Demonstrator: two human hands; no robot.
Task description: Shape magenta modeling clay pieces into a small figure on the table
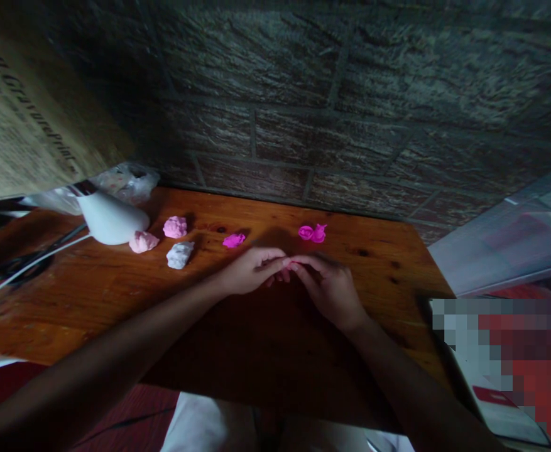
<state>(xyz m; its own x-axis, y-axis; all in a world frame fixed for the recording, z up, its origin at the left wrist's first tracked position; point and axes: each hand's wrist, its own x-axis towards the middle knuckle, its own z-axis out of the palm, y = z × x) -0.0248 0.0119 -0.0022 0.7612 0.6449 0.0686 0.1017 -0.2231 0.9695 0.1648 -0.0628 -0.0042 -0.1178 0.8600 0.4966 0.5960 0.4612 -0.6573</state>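
My left hand [251,271] and my right hand [334,290] meet fingertip to fingertip above the middle of the wooden table. Both are closed in a pinch. A small bit of pink modelling clay [288,266] shows between the fingertips, mostly hidden by them. Beyond my left hand lies a magenta clay lump [234,240]. Behind my right hand sit two joined-looking magenta clay shapes, a round coiled piece [306,233] and a piece with pointed tips [320,233]. Farther left are a light pink lump [175,227], another pale pink lump [143,242] and a whitish lump [180,255].
A lamp with a white base [112,216] and printed shade [30,119] stands at the left, its white cable [30,271] crossing the table [374,276]. Clear plastic [131,182] lies behind it. A brick-patterned wall [279,138] borders the back edge.
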